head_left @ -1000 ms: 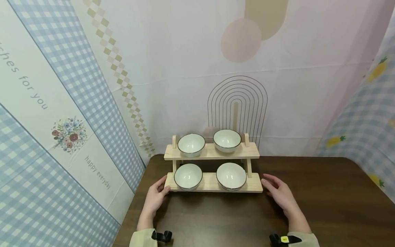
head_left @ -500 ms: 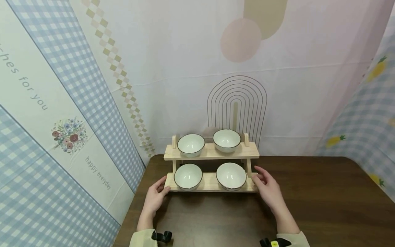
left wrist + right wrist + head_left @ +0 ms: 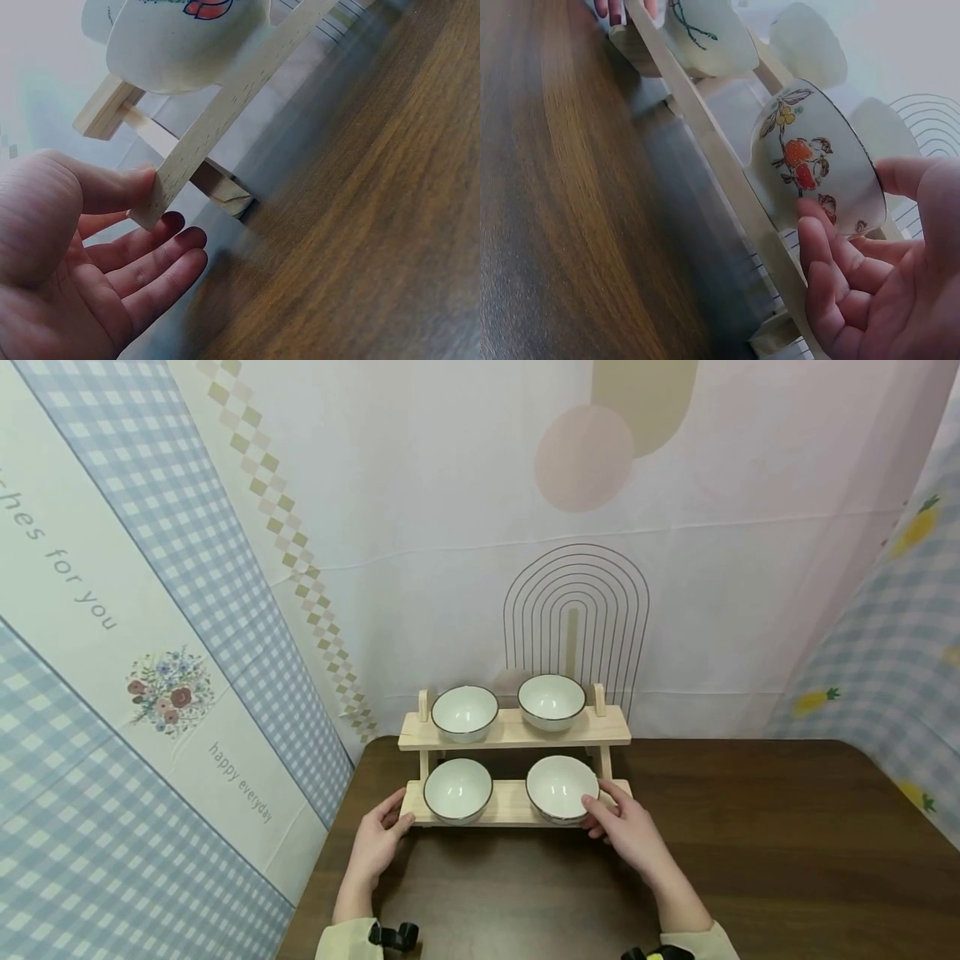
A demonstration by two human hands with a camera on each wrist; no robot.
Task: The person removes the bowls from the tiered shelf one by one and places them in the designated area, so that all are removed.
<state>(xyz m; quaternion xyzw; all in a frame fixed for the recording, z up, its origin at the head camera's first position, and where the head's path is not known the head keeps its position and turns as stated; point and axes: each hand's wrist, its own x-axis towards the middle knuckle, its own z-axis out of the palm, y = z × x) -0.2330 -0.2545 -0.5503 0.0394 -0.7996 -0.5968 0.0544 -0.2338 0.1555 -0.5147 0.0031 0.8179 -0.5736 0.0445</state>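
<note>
A two-tier wooden rack (image 3: 510, 803) carries several white bowls with dark rims, two on each shelf. My left hand (image 3: 377, 843) grips the left end of the lower shelf; in the left wrist view, its thumb lies on the board (image 3: 217, 124) and the other fingers are below. At the lower right bowl (image 3: 561, 787), my right hand (image 3: 628, 833) pinches the right side, thumb at the rim and fingers against the outer wall. Orange birds and leaves decorate that bowl (image 3: 810, 161) in the right wrist view. It sits on the lower shelf.
The lower left bowl (image 3: 457, 790) stands beside the held one. On the upper shelf are another left bowl (image 3: 465, 713) and right bowl (image 3: 552, 702). The rack stands on a dark wooden table (image 3: 750, 827), near a patterned cloth backdrop (image 3: 450, 568).
My right hand has moved left from beside the rack's right end, across the lower shelf, and taken hold of the lower right bowl. The left hand stays on the shelf end.
</note>
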